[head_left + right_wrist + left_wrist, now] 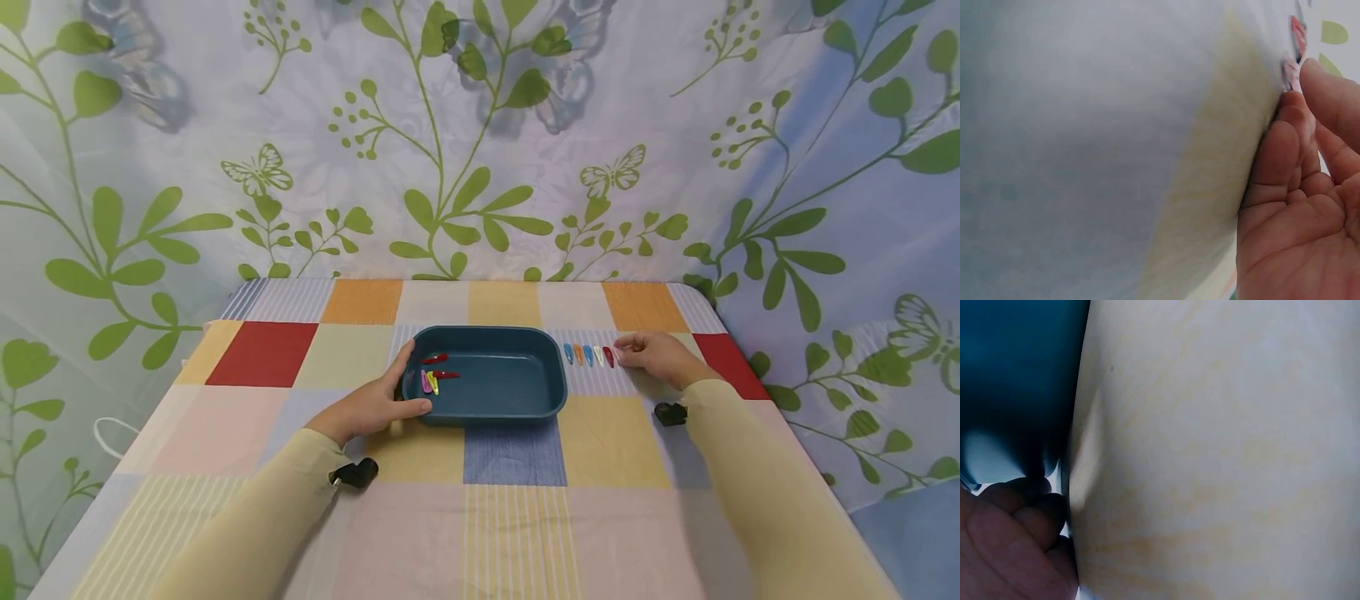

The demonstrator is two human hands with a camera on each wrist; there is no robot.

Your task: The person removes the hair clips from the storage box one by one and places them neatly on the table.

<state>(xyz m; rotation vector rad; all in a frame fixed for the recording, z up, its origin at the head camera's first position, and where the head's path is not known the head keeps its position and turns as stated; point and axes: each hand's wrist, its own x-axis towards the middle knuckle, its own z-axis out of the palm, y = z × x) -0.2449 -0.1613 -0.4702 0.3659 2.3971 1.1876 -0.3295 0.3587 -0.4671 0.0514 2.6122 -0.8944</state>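
A dark blue plastic tray (491, 417) stands on the table. My left hand (372, 408) grips its left end, thumb by the near rim, and in the left wrist view the curled fingers (1041, 519) meet its wall. Inside, at the left, lie red hair clips (447, 375), a purple one (426, 382) and a yellow one (432, 383). Right of the tray, hair clips form a row: blue (568, 354), orange (578, 354), blue, white (598, 356) and red (608, 357). At the row's right end my right hand (660, 358) pinches a pale pink hair clip (1289, 70) at the cloth.
A patchwork-patterned cloth (525, 533) covers the table. Behind and beside it hangs a curtain (465, 167) with green leaves and butterflies. A white cord (105, 437) loops at the left edge. Black wrist cameras (356, 473) sit at both cuffs.
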